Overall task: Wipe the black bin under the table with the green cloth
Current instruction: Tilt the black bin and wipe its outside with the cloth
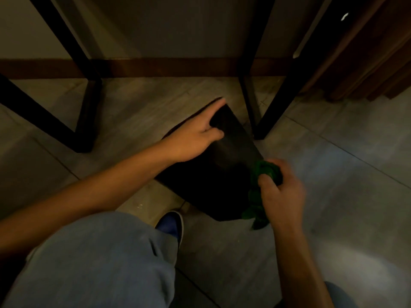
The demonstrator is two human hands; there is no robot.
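The black bin (224, 165) lies tipped on the tiled floor between the table legs, its narrower end pointing away from me. My left hand (195, 138) rests on the bin's upper left side, fingers spread, thumb and forefinger around its far edge. My right hand (281, 192) is closed on the bunched green cloth (261, 192), which presses against the bin's near right edge and hangs down past it.
Black metal table legs (262, 121) stand just right of the bin, and another leg frame (86, 121) stands at the left. A wooden skirting (155, 67) runs along the wall behind. My knee in jeans (100, 258) and a blue shoe (170, 225) are close below the bin.
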